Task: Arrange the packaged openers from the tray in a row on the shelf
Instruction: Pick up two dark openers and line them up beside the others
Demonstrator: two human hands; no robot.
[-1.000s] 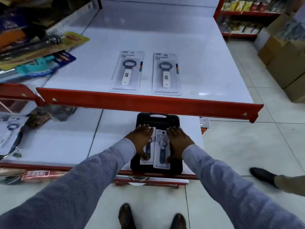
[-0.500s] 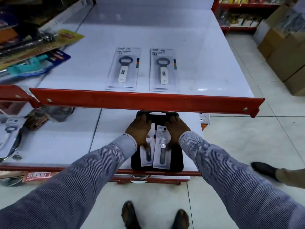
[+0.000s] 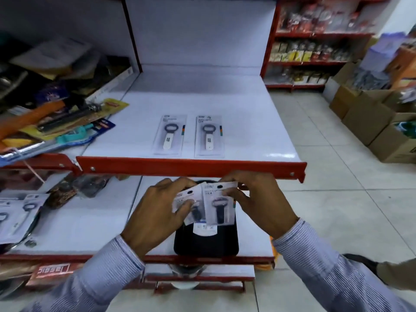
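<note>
Two packaged openers with white handles lie side by side on the white upper shelf (image 3: 247,122), the left pack (image 3: 169,134) and the right pack (image 3: 209,136). Below, a black tray (image 3: 206,245) rests on the lower shelf. My left hand (image 3: 157,212) grips a packaged opener with a dark handle (image 3: 188,204) above the tray. My right hand (image 3: 258,206) grips another dark-handled pack (image 3: 218,206) beside it, overlapping the first. Both packs are lifted off the tray, just below the upper shelf's red front edge (image 3: 191,168).
Mixed packaged tools (image 3: 58,127) pile on the shelf to the left. More opener packs (image 3: 15,212) lie at the lower left. Cardboard boxes (image 3: 378,122) stand on the tiled floor at the right. Another person's shoe (image 3: 362,264) shows at the lower right.
Both hands have closed on the two dark-handled packs and lifted them off the tray. The camera has tilted up, showing more of the upper shelf.
</note>
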